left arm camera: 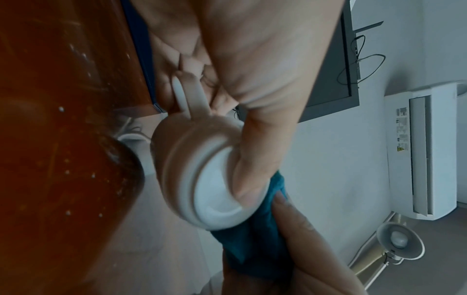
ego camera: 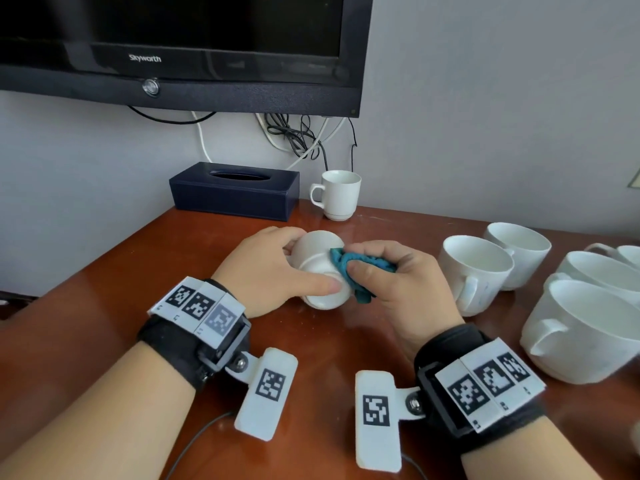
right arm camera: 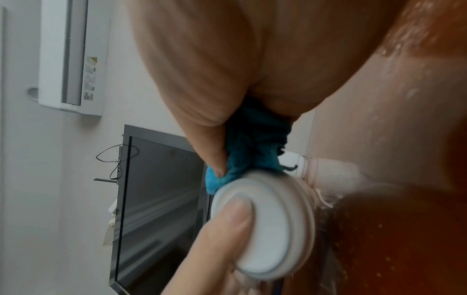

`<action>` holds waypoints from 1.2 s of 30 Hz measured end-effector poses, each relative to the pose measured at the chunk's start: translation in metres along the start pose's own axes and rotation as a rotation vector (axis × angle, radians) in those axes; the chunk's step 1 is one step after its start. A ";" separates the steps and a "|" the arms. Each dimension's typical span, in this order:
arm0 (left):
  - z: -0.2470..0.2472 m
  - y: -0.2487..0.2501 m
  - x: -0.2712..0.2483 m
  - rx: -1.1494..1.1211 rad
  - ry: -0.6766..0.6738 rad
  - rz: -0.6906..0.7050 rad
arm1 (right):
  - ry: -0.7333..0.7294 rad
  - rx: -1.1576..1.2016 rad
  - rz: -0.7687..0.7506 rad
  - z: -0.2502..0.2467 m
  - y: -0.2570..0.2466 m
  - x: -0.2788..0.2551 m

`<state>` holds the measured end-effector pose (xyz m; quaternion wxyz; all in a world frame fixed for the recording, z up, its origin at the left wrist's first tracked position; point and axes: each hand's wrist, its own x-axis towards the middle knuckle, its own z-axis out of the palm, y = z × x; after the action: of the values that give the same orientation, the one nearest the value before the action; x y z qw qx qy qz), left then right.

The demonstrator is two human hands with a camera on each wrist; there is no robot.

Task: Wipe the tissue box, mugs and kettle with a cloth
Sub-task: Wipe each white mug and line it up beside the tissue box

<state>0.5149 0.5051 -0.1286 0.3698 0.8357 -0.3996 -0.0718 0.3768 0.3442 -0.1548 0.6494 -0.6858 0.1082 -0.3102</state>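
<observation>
My left hand [ego camera: 277,268] grips a white mug [ego camera: 317,261] tipped on its side above the wooden table [ego camera: 104,323], its base toward me and my thumb across the base rim [left arm camera: 215,199]. Bunched in my right hand [ego camera: 391,271] is a teal cloth [ego camera: 349,268], pressed against the mug's right side [right arm camera: 265,229]. The cloth [right arm camera: 247,151] shows between thumb and fingers in the right wrist view, and again as the cloth [left arm camera: 255,239] in the left wrist view. A dark blue tissue box [ego camera: 235,190] sits at the back by the wall. No kettle is in view.
Another white mug [ego camera: 337,194] stands upright right of the tissue box. Several larger white cups [ego camera: 478,268] crowd the table's right side. A black television [ego camera: 180,46] hangs on the wall above, with cables [ego camera: 301,136] dangling below it.
</observation>
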 end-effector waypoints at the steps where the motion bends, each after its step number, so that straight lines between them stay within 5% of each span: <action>1: 0.000 0.000 0.000 -0.019 -0.029 0.025 | 0.015 0.002 0.002 0.000 0.000 0.000; 9: 0.004 0.003 -0.003 -0.113 -0.187 0.192 | 0.250 0.048 -0.006 -0.009 -0.003 0.004; 25: 0.011 0.002 0.006 -0.242 0.063 -0.006 | 0.050 -0.024 -0.064 -0.010 0.002 0.000; 36: 0.010 0.007 -0.010 -0.339 -0.232 0.139 | 0.245 0.085 -0.060 -0.015 -0.006 0.001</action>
<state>0.5002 0.5037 -0.1330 0.4608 0.7180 -0.4784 -0.2080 0.3679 0.3320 -0.1495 0.6500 -0.6178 0.1528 -0.4153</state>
